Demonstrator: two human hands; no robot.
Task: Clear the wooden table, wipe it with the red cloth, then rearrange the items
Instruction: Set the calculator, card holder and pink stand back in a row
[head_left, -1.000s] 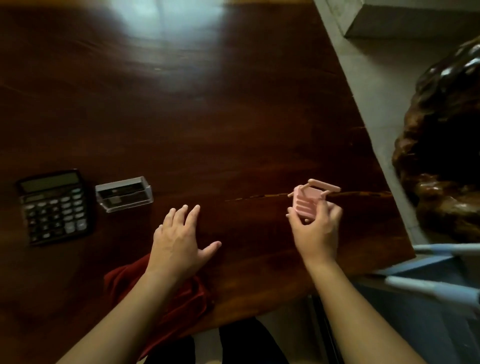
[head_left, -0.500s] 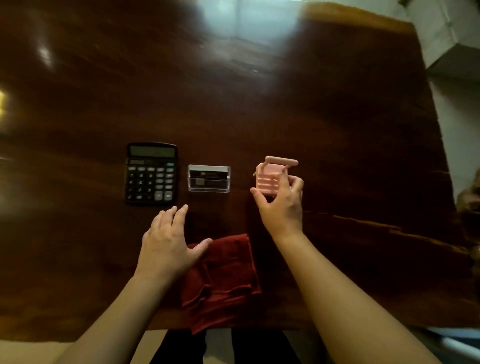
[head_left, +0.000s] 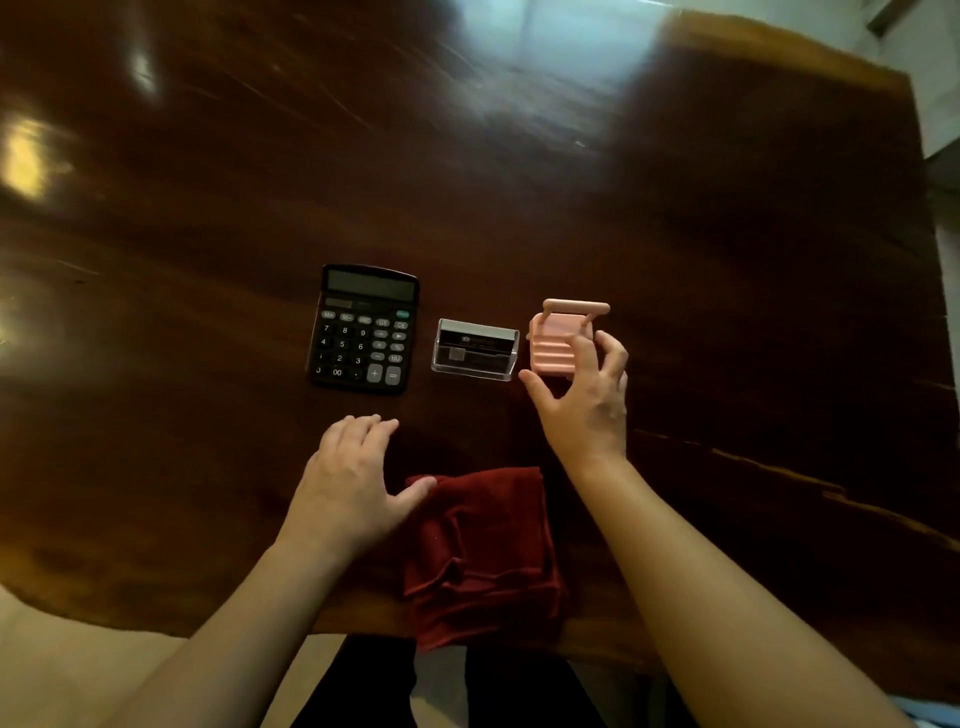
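One view only, from the person's head; it looks forward and steeply down onto the dark wooden surface (head_left: 675, 218), close above both forearms; the near edge lies at the bottom, the far right corner at upper right.

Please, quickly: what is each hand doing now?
Left hand: open, flat on the table, holding nothing.
Right hand: fingers around the pink stand.

3 items (head_left: 475, 349) in row mid-table (head_left: 675, 218), far half clear
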